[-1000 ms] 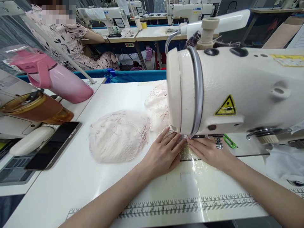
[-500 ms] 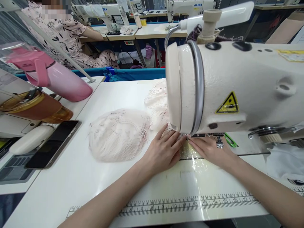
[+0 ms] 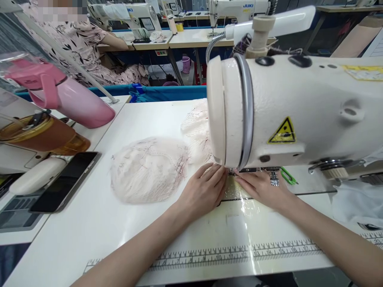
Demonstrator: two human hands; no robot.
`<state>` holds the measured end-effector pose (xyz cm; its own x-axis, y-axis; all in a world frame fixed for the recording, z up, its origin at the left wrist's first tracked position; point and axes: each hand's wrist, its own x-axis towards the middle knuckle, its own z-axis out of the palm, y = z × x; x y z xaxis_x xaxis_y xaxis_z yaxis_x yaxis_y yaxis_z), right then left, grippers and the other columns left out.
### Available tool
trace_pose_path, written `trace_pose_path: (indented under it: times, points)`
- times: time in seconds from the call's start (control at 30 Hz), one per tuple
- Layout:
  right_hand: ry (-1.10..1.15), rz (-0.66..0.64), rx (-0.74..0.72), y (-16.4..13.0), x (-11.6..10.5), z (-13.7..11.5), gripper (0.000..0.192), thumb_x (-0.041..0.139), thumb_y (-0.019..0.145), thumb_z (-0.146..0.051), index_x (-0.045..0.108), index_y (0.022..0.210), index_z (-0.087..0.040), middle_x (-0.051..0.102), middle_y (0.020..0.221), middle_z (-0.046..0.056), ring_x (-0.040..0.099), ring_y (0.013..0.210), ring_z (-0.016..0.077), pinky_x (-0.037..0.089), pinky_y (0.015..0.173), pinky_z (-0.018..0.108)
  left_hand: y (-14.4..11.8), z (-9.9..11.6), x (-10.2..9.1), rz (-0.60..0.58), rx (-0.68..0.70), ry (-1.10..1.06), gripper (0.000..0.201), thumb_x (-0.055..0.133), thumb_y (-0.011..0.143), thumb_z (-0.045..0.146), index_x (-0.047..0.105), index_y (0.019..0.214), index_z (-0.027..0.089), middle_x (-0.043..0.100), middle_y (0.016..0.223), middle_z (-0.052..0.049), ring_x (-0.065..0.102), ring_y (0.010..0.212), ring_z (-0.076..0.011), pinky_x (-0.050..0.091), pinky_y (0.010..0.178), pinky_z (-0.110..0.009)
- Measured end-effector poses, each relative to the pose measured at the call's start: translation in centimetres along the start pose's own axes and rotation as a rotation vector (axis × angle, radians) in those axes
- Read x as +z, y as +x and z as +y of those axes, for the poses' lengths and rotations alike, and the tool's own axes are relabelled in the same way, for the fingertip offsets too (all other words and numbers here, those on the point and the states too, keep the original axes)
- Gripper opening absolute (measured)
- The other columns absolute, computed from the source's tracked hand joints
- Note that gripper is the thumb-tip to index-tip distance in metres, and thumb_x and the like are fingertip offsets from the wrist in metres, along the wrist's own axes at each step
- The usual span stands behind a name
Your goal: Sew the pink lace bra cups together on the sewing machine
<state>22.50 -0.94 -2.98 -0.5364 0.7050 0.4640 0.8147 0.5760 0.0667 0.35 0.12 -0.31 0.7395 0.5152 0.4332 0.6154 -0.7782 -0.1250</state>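
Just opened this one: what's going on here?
A person sits at a sewing machine, with the left hand and right hand beneath its head, fingertips close together. The head partly hides what they touch. One pale fabric piece runs behind it near the left hand; another lies farther left on the table.

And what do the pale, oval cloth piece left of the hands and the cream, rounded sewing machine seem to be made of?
The pale, oval cloth piece looks like thin, matte fabric, perhaps lace: its edge looks sheer, its surface textured. The cream, rounded sewing machine is probably glossy painted metal: soft highlights show.
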Motion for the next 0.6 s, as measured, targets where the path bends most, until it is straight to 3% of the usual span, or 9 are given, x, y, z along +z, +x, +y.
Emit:
trace_pose_path:
  times: [0.2,0.6]
  points:
    - [0.093,-0.011,0.081,0.3,-0.5,-0.6,0.03,0.049,0.093,-0.04,0.068,0.114,-0.028,0.072,0.081,0.003,0.063,0.07,0.0171,0.046,0.064,0.031,0.2,-0.1,-0.1,-0.07,-0.091,-0.04,0.028,0.043,0.095,0.024,0.061,0.115,0.015,0.069,0.109,-0.008,0.063,0.101,-0.0238,0.041,0.102,-0.044]
    - [0.369,-0.155,0.149,1.2,-1.5,-0.5,0.033,0.043,0.096,-0.04,0.065,0.118,-0.03,0.073,0.09,0.003,0.067,0.086,0.02,0.053,0.072,0.035,0.3,0.0,-0.3,-0.074,-0.103,-0.028,0.027,0.044,0.093,0.022,0.066,0.107,0.016,0.071,0.104,-0.007,0.065,0.097,-0.0256,0.037,0.105,-0.051]
